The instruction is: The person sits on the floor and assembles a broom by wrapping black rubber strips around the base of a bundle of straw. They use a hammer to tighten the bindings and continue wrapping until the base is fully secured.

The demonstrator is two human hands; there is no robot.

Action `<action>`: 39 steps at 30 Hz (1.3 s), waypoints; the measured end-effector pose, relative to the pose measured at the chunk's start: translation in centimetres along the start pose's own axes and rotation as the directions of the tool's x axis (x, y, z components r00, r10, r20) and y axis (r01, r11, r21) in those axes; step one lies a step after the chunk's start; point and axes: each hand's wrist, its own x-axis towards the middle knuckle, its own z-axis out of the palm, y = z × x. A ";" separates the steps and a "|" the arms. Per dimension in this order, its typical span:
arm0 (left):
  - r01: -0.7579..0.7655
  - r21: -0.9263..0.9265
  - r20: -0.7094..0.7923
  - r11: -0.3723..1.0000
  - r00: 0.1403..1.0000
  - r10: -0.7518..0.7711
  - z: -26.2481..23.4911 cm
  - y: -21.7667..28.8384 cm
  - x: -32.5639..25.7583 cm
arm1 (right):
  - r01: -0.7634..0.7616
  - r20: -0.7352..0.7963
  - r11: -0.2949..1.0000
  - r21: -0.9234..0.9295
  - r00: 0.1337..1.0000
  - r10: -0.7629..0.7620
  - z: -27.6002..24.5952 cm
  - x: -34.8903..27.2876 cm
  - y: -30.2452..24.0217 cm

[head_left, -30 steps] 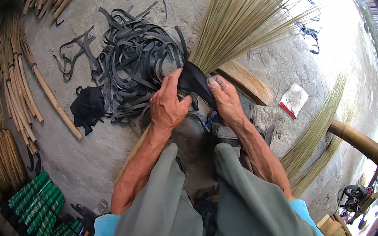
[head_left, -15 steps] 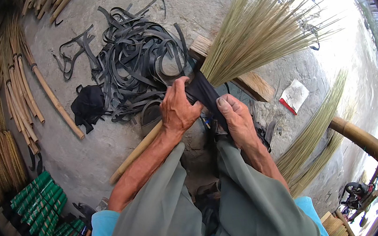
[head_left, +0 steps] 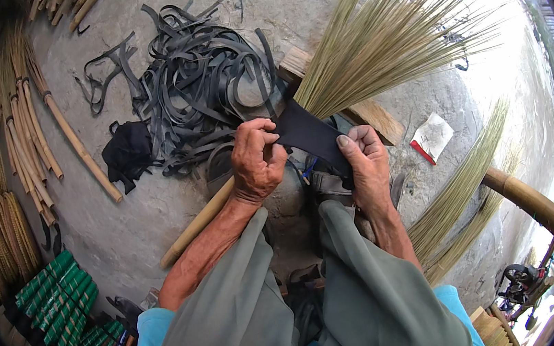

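A stretched black cloth band [head_left: 314, 135] lies over the bound neck of a grass broom [head_left: 382, 46]. Its near end spreads wide between my hands. My left hand [head_left: 259, 160] is closed, pinching the band's left edge with thumb and fingers. On the other side, my right hand [head_left: 367, 162] grips the lower right corner, thumb on top. The broom's bristles fan out toward the far right, resting across a wooden block [head_left: 376, 125]. A pale bamboo handle [head_left: 199, 224] runs under my left wrist; its upper end is hidden behind that hand.
Beyond my left hand lies a tangled heap of dark rubber strips [head_left: 200, 79] beside a crumpled black cloth [head_left: 128, 152]. Bamboo-handled bundles [head_left: 30, 134] and green-wrapped handles [head_left: 60, 296] line the left. Loose grass stalks [head_left: 462, 188] and a white-and-red packet [head_left: 433, 138] are at right.
My hands have moved apart, the right one to the right and the left slightly down and left. Between them, the black band is now pulled out wider and flatter.
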 end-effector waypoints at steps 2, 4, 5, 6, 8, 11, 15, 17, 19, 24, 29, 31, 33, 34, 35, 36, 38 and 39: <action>-0.013 -0.006 0.011 1.000 1.000 0.013 0.0 0.0 0.0 | -0.042 0.006 0.998 -0.055 0.999 0.042 -0.3 0.7 0.0; -0.017 -0.007 0.016 1.000 1.000 0.017 0.0 0.0 0.0 | -0.190 -0.038 0.961 -0.200 0.982 0.186 -0.2 1.3 -0.2; -0.019 -0.007 0.016 1.000 1.000 0.019 -0.1 0.0 0.0 | -0.147 0.056 0.973 -0.180 0.986 0.159 -0.1 1.7 -0.4; -0.009 -0.006 0.018 1.000 1.000 0.009 -0.1 0.0 0.0 | -0.166 0.089 0.968 -0.189 0.979 0.185 0.0 2.0 -0.8; 0.001 -0.009 0.016 1.000 1.000 -0.001 -0.1 0.1 0.1 | -0.125 0.132 0.977 -0.175 0.980 0.149 0.1 2.6 -1.4; -0.004 0.006 0.028 1.000 1.000 0.004 -0.2 0.1 0.1 | -0.023 0.117 0.975 -0.220 0.992 0.050 -0.4 2.6 -1.9; -0.024 -0.014 0.040 1.000 0.999 0.024 -0.2 -0.1 0.2 | 0.023 0.116 0.877 -0.479 0.993 0.038 -1.5 1.6 -0.7; -0.028 -0.001 0.050 1.000 0.998 0.028 -0.2 -0.1 0.1 | -0.193 0.015 0.864 -0.465 0.974 0.225 -1.8 1.2 0.1; -0.018 0.003 0.057 1.000 0.998 0.018 -0.2 0.0 0.1 | -0.158 0.118 0.917 -0.366 0.970 0.214 -1.9 1.1 0.5; -0.009 -0.010 0.058 1.000 0.998 0.009 -0.2 -0.1 0.0 | 0.012 0.180 0.926 -0.378 0.982 0.061 -2.0 2.3 0.5; -0.030 -0.022 0.062 0.999 0.998 0.031 -0.3 -0.4 0.0 | -0.027 0.105 0.920 -0.392 0.992 0.073 -2.0 2.9 1.5; -0.033 -0.017 0.071 0.999 0.997 0.034 -0.4 -0.5 0.0 | -0.128 0.025 0.921 -0.368 0.989 0.147 -1.8 2.8 2.5; -0.042 -0.006 0.092 0.999 0.995 0.043 -0.5 -0.3 0.1 | -0.121 0.016 0.950 -0.288 0.991 0.131 -1.6 3.1 3.3; -0.022 0.003 0.092 1.000 0.995 0.021 -0.5 -0.1 0.2 | -0.105 -0.001 0.962 -0.252 0.994 0.108 -1.4 3.2 3.7; -0.020 0.009 0.096 1.000 0.995 0.019 -0.4 0.1 0.3 | -0.075 -0.007 0.975 -0.211 0.997 0.076 -1.3 3.4 4.0; -0.017 0.005 0.074 1.000 0.997 0.017 -0.3 0.4 0.5 | -0.081 -0.004 0.979 -0.189 0.997 0.082 -1.2 3.5 4.2; 0.024 0.113 0.101 0.993 0.994 -0.035 0.2 1.2 0.9 | -0.051 0.057 0.989 -0.141 0.997 0.060 -1.3 3.7 4.4; 0.049 0.166 0.110 0.985 0.992 -0.068 0.3 1.4 1.2 | -0.056 0.059 0.983 -0.177 0.996 0.067 -1.4 3.7 4.4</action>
